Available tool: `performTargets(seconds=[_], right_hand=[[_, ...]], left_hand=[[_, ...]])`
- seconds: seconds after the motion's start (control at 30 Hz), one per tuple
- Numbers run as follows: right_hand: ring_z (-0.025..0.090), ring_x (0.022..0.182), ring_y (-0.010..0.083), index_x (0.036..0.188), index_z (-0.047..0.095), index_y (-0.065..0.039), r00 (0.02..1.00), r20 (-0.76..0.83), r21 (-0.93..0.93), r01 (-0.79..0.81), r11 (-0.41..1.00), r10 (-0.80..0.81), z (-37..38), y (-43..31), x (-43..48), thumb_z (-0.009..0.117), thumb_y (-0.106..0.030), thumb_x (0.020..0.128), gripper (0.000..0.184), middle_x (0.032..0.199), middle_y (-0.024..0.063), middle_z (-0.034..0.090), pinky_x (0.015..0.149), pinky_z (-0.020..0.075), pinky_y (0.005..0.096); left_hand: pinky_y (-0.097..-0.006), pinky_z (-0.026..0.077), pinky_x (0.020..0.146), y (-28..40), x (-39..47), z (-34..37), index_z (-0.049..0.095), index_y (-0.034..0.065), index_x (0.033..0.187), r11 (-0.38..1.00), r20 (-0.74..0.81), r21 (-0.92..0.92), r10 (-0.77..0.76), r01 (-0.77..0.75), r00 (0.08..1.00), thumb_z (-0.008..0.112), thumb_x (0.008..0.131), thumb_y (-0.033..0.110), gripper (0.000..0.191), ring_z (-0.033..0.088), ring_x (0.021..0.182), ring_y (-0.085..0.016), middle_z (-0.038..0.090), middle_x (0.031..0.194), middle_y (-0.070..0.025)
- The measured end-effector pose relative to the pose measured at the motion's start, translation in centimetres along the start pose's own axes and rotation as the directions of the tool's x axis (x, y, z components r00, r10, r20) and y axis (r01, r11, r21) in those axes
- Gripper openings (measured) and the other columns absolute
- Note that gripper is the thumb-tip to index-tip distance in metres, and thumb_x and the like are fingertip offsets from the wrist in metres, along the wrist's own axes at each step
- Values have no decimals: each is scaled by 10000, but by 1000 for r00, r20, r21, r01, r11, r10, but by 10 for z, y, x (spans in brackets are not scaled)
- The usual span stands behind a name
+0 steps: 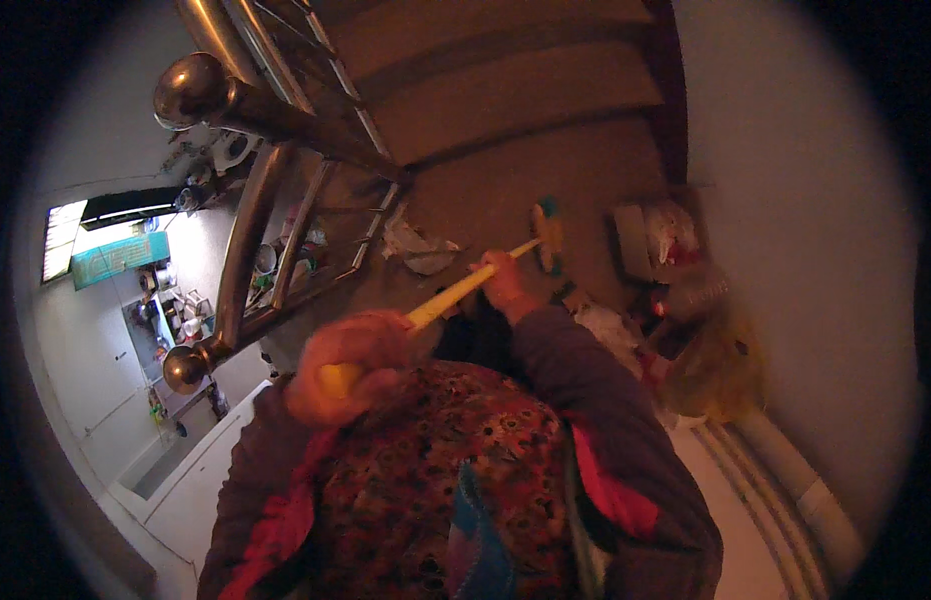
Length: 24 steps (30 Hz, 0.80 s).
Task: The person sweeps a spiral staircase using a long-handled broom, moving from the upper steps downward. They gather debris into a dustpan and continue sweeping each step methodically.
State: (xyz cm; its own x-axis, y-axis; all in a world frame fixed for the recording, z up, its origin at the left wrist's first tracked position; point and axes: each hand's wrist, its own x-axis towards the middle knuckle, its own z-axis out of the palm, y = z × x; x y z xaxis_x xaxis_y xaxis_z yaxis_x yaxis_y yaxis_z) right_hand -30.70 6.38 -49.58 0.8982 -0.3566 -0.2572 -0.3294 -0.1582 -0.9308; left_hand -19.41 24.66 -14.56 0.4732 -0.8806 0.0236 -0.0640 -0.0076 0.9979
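Note:
Both my hands grip one yellow handle (454,294) that slants away from my body to the upper right. Near its top end, in front of my waist, my left hand (353,367) is closed around it, slightly blurred. Farther down the shaft, my right hand (506,281) holds it close to the lower end. At that end a narrow broom or brush head (548,234), yellowish with teal-green ends, is at the brown floor; whether it touches the floor I cannot tell. A pale crumpled item (424,251) lies on the floor left of the head.
Brown stairs (510,142) rise ahead, with a metal newel post and ball (191,90) at the left. An open box (634,244), a yellowish bag (717,375) and other items stand along the right wall. A lit room with cluttered surfaces shows beyond the railing.

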Motion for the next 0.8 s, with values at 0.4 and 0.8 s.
performTargets(seconds=[0.4, 0.8], right_hand=[[546, 679, 282, 717, 486, -37, 949, 99, -44, 305, 952, -299, -51, -48, 57, 658, -135, 743, 200, 700, 122, 499, 627, 433, 379], [534, 724, 309, 706, 523, -59, 879, 436, -301, 343, 890, -191, -16, -1, 70, 674, -155, 724, 180, 748, 126, 534, 635, 422, 415]], left_hand=[[-509, 428, 882, 15, -23, -12, 552, 65, 708, 995, -165, 7, 104, -104, 981, 656, 757, 219, 192, 607, 790, -288, 595, 729, -83], [-459, 457, 807, -12, -31, 27, 566, 32, 742, 995, -375, 92, 7, 30, 927, 628, 738, 13, 65, 594, 819, -291, 607, 824, -112]])
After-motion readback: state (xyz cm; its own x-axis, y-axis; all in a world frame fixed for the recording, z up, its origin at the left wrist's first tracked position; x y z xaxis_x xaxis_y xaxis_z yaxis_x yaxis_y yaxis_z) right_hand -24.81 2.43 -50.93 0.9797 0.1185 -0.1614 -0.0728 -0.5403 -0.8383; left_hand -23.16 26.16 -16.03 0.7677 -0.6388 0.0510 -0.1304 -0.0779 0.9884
